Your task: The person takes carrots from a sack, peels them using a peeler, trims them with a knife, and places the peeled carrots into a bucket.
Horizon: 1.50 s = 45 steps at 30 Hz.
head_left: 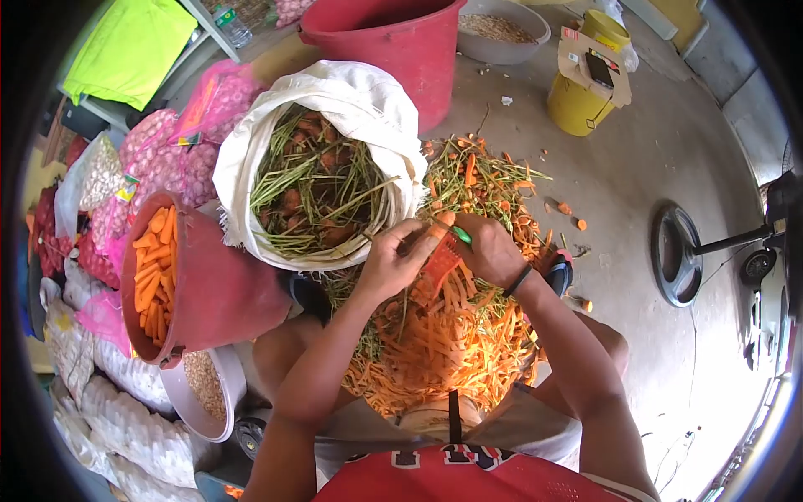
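My left hand (pixel 396 258) is wrapped round a carrot (pixel 442 224), its tip pointing up and to the right. Against the carrot, my right hand (pixel 493 251) grips a small tool with a green part (pixel 461 235). Something red and translucent (pixel 440 266) hangs just below both hands. Under them lies a large heap of orange peelings (pixel 443 343), with cut tops and green stems at its far side. Beyond my left hand stands an open white sack (pixel 360 92) of unpeeled carrots with stems. A tilted red bucket (pixel 222 284) at the left holds peeled carrots (pixel 155 276).
Behind the sack stands a big red tub (pixel 401 50). A yellow bucket (pixel 573 109) carries cardboard and a phone (pixel 599 69). Pink net bags (pixel 159 159) line the left side, above a pale basin (pixel 236 393). A round black base (pixel 676 255) stands at the right.
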### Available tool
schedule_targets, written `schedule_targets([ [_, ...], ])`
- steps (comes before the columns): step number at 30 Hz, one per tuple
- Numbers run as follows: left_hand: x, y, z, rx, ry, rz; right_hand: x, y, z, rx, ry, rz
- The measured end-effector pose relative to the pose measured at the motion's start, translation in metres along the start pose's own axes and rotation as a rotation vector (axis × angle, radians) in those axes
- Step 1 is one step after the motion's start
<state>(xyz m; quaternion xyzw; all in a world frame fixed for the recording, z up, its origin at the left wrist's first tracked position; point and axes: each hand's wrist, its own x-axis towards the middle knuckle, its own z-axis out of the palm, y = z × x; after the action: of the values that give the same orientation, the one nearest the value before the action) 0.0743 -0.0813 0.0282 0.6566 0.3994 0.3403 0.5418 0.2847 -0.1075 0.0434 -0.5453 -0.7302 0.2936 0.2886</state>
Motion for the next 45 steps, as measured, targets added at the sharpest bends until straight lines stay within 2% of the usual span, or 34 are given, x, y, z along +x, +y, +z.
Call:
schedule_targets([
  [2,0.000,0.000,0.003,0.025,-0.027,0.065,0.000,0.027,0.004,-0.015,-0.016,0.050],
  [3,0.003,0.001,0.005,0.039,-0.039,0.105,0.003,0.062,0.012,-0.243,-0.181,0.018],
  [4,0.008,0.003,0.005,-0.011,-0.025,0.081,0.002,0.084,0.018,-0.330,-0.266,0.122],
  [6,0.008,0.006,-0.002,-0.101,0.003,0.013,-0.002,0.083,0.014,-0.189,-0.197,0.113],
  [7,0.016,-0.001,0.001,-0.133,0.142,0.075,0.001,0.069,0.005,-0.100,-0.159,0.099],
  [8,0.019,-0.017,-0.006,-0.440,0.152,-0.255,0.003,0.055,-0.008,-0.015,-0.126,0.084],
  [10,0.020,-0.017,-0.009,-0.687,0.188,-0.323,0.006,0.032,-0.024,0.094,-0.043,0.076],
  [13,0.020,-0.018,0.000,-0.808,0.181,-0.367,0.011,0.014,-0.021,0.239,0.101,0.076],
  [16,0.014,-0.011,0.008,-0.899,0.125,-0.494,0.012,0.001,0.000,0.172,0.180,-0.192],
  [20,0.007,-0.003,0.012,-0.815,0.006,-0.464,0.016,0.007,-0.008,-0.009,0.287,-0.222],
  [21,0.000,0.006,0.007,-0.787,-0.033,-0.558,0.020,0.024,-0.014,-0.061,0.389,-0.173],
  [24,-0.003,0.007,0.004,-0.773,-0.106,-0.482,0.028,0.043,-0.043,-0.130,0.590,0.118],
  [27,0.004,0.013,0.000,-0.873,-0.012,-0.496,0.022,0.020,-0.021,0.061,0.506,-0.127],
  [28,0.005,0.015,-0.001,-0.906,0.024,-0.501,0.016,0.008,-0.004,0.077,0.408,-0.227],
  [30,0.006,0.024,0.005,-0.889,0.075,-0.518,0.013,-0.013,0.006,-0.095,0.300,-0.372],
  [32,-0.001,0.019,0.004,-0.897,0.040,-0.532,0.018,0.006,-0.003,-0.111,0.443,-0.306],
  [34,-0.006,0.008,-0.005,-0.928,-0.084,-0.518,0.026,0.028,-0.029,-0.174,0.602,-0.076],
  [37,-0.003,0.006,-0.009,-0.941,-0.049,-0.485,0.022,0.024,-0.030,-0.030,0.572,0.002],
  [38,-0.001,0.004,-0.010,-0.940,-0.022,-0.478,0.020,0.012,-0.015,0.034,0.529,-0.210],
  [40,0.003,0.001,-0.007,-0.906,0.041,-0.438,0.011,-0.014,0.009,-0.041,0.317,-0.372],
  [41,0.003,-0.004,-0.003,-0.890,0.054,-0.416,0.010,-0.021,0.007,-0.188,0.290,-0.393],
  [44,-0.004,0.002,-0.005,-0.838,-0.023,-0.439,0.023,0.015,-0.012,-0.196,0.489,-0.281],
  [45,-0.006,0.003,-0.007,-0.806,-0.041,-0.463,0.027,0.026,-0.025,-0.212,0.554,-0.149],
])
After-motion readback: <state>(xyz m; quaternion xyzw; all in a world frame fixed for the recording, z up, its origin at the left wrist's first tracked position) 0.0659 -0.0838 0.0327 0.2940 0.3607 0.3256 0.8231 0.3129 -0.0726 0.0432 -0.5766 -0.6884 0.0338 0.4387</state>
